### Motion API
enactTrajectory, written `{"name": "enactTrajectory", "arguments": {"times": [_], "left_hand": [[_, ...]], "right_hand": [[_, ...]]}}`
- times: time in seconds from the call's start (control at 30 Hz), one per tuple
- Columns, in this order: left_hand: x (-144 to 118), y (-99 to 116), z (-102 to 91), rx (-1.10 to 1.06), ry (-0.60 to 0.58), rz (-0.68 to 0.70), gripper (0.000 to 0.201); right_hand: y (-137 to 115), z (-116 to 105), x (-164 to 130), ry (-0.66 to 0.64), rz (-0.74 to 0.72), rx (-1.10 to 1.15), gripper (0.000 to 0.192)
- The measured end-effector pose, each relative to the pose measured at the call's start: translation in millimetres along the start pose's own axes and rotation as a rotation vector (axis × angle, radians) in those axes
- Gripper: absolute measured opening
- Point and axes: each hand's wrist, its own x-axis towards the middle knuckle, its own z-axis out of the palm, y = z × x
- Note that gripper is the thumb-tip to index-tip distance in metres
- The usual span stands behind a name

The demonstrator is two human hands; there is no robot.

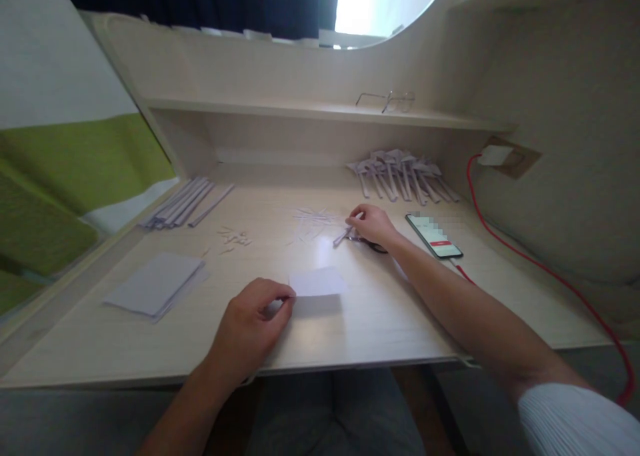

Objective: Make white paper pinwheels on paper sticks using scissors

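My left hand (257, 323) pinches the left corner of a small white sheet of paper (318, 283), held out over the desk. Farther off to the right, my right hand (373, 224) has its fingertips closed over a small whitish object (341, 237) whose kind I cannot make out. Beneath that hand lies a pair of scissors (379, 248), its dark handle partly covered by the hand and wrist. Just left of my right hand, thin white paper slivers (315, 217) are scattered on the desk.
White sheets (155, 284) are stacked at the left, with rolled paper sticks (183, 203) behind and small pale bits (234, 237) beside. Paper pinwheels (400, 169) lie at the back right. A phone (434, 236) and red cable (540, 249) are rightward; glasses (393, 101) sit on the shelf (280, 111).
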Motion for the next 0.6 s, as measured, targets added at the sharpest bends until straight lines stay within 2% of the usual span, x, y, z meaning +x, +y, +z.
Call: {"name": "enactTrajectory", "arguments": {"times": [0.07,0.13,0.17,0.23,0.3,0.37,0.43,0.6], "left_hand": [[-1.2,4.0,1.8,0.051,-0.024,0.104,0.012],[-2.2,9.8,3.5,0.088,-0.062,0.174,0.013],[-2.6,13.4,4.5,0.103,-0.086,0.189,0.014],[-3.3,21.6,7.0,0.132,-0.131,0.190,0.015],[-4.3,30.4,10.2,0.153,-0.166,0.176,0.014],[-5.8,38.3,13.9,0.150,-0.200,0.169,0.013],[-8.0,43.9,17.2,0.111,-0.222,0.160,0.011],[-13.9,43.1,18.1,0.018,-0.224,0.119,0.008]], "right_hand": [[-11.3,-9.8,-21.0,-0.014,-0.065,0.031,0.019],[-26.3,-21.8,-53.2,-0.085,-0.145,0.077,0.019],[-34.2,-27.5,-72.3,-0.156,-0.208,0.115,0.019],[-48.2,-35.7,-111.3,-0.356,-0.428,0.216,0.019],[-57.2,-37.9,-143.8,-0.489,-0.574,0.157,0.023],[-59.5,-35.0,-163.4,-0.500,-0.605,0.072,0.022],[-56.4,-30.7,-169.7,-0.511,-0.585,0.037,0.014],[-43.7,-30.0,-158.6,-0.582,-0.446,0.127,0.014]]}}
